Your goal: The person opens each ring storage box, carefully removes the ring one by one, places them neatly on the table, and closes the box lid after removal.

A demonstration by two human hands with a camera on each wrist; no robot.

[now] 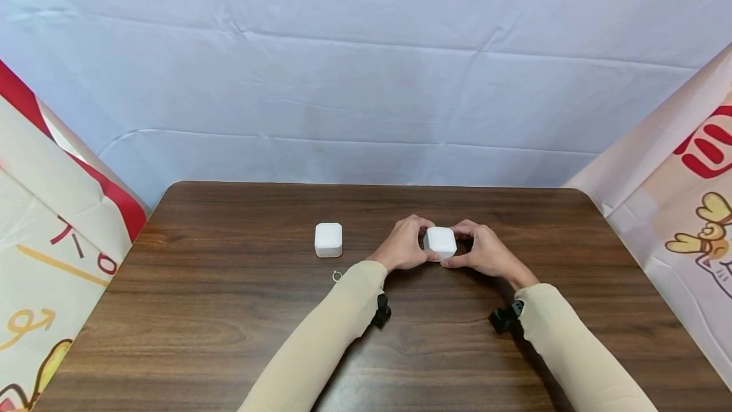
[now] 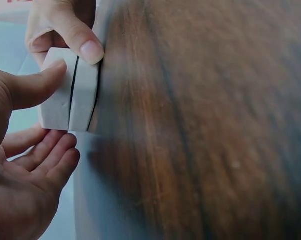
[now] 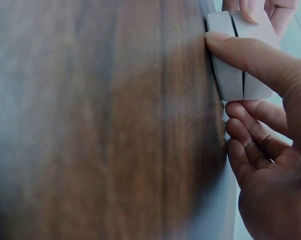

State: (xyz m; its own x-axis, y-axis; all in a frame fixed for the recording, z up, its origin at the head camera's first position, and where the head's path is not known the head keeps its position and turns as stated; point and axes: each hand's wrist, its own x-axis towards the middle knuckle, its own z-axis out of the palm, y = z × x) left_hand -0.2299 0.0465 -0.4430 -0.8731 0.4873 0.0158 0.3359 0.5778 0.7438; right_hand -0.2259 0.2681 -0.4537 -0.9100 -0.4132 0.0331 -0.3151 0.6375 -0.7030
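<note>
Both hands are at a small white box [image 1: 440, 242] with rounded corners, right of the table's middle. My left hand [image 1: 407, 243] pinches its upper part, the lid, with the thumb [image 2: 54, 75] on the near side. The right hand [image 1: 483, 251] grips the lower part, its thumb [image 3: 230, 45] low on the near face, close to the tabletop. In both wrist views a narrow dark seam runs between lid and base. What lies inside is hidden. A second white box [image 1: 328, 240] stands further left, untouched.
A small ring-like loop [image 1: 334, 276] lies on the brown wooden table [image 1: 217, 310], close to the left sleeve [image 1: 343, 310]. Behind the table hangs a pale cloth [image 1: 354, 100]. Printed cloths flank both sides. Each wrist carries a black camera mount [image 1: 506, 318].
</note>
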